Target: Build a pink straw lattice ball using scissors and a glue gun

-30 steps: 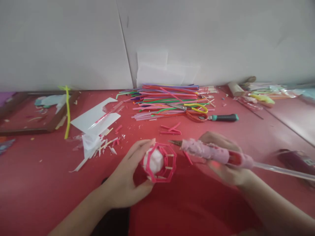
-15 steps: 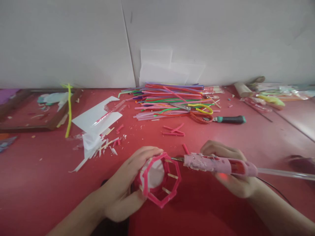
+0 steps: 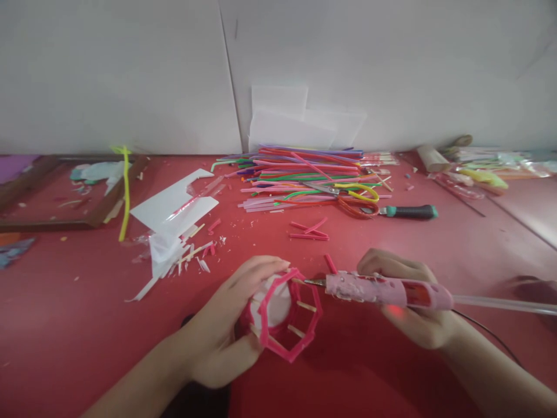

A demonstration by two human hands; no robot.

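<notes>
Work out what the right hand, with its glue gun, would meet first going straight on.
Most likely the pink frame in the left hand: the nozzle of the glue gun in the right hand points at its upper rim, perhaps touching; depth is unclear.

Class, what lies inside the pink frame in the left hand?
Inside the pink frame shows something white; the left hand covers part of its left side, hiding what lies there.

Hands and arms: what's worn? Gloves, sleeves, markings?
Both the left hand and the right hand are ungloved, five-fingered human hands. No sleeve shows on the left forearm or the right forearm, and no watch or bracelet either. No rings or markings visible; some fingers are partly hidden.
</notes>
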